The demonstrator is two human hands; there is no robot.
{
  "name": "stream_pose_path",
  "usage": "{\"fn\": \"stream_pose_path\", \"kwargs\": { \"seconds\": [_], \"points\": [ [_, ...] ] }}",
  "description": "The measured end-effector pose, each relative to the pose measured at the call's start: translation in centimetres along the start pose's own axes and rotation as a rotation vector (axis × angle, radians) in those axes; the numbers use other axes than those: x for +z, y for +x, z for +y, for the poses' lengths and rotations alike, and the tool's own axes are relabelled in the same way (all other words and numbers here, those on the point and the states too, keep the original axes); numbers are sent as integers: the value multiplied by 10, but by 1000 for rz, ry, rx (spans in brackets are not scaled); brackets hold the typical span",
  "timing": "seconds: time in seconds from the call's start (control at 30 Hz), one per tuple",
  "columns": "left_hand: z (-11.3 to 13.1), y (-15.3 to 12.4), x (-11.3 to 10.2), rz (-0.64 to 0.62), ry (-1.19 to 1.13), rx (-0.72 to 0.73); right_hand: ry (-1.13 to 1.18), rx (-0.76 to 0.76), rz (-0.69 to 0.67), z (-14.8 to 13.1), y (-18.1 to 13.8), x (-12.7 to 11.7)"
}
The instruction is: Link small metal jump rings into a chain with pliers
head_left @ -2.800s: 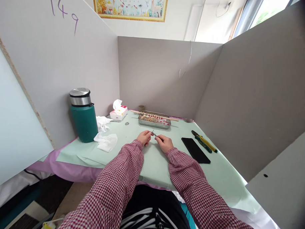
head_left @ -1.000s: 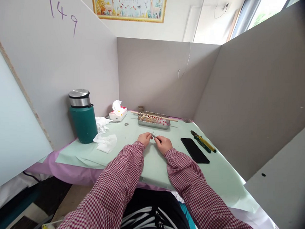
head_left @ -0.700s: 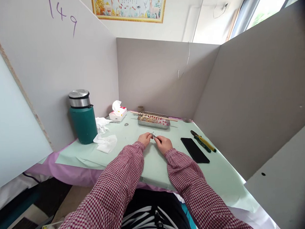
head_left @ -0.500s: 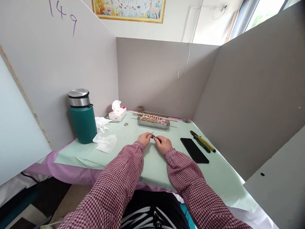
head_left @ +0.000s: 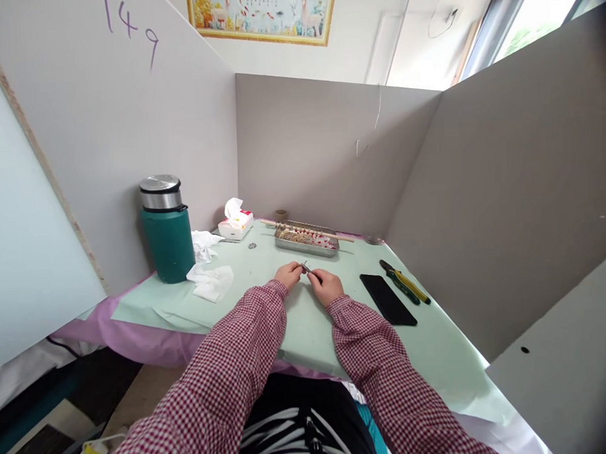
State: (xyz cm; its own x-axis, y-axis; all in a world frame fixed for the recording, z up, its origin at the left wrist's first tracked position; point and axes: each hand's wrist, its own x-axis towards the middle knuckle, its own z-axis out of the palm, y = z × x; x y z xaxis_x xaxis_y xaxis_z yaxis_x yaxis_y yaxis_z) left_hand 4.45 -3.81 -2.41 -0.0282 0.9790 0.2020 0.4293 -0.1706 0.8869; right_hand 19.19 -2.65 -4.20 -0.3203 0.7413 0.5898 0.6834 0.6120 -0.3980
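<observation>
Pinching small metal piece (head_left: pixel 307 268) between left hand (head_left: pixel 287 275) and right hand (head_left: pixel 327 285), both curled tight, low over green mat (head_left: pixel 306 319) at mid-table for steadiness. Keeping bead tray (head_left: pixel 306 252) just behind, pliers (head_left: pixel 404 282) and phone (head_left: pixel 388 299) at right, handy.

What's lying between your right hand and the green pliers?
A black phone lies flat there on the mat, in the head view.

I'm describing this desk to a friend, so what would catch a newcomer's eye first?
The left hand and right hand meet over the green table, pinching a small metal piece between them. A tall teal flask stands by the left wall; a black phone lies beside green-handled pliers on the right.
</observation>
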Motion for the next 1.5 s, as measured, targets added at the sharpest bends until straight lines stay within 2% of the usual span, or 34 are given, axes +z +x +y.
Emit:
{"fn": "stream_pose_path", "kwargs": {
  "seconds": [0.4, 0.77, 1.1, 1.5],
  "points": [
    [-2, 1, 0, -1, 19, 15, 19, 20, -2, -1, 0, -1],
    [0, -3, -3, -140, -230, -32, 108, 32, -10, 1, 2, 2],
    [5, -5, -3, -112, -218, -52, 115, 41, 2, 1, 2, 1],
    [-6, 3, -1, -141, -300, -64, 85, 13, -24, 1, 3, 3]
  ]
}}
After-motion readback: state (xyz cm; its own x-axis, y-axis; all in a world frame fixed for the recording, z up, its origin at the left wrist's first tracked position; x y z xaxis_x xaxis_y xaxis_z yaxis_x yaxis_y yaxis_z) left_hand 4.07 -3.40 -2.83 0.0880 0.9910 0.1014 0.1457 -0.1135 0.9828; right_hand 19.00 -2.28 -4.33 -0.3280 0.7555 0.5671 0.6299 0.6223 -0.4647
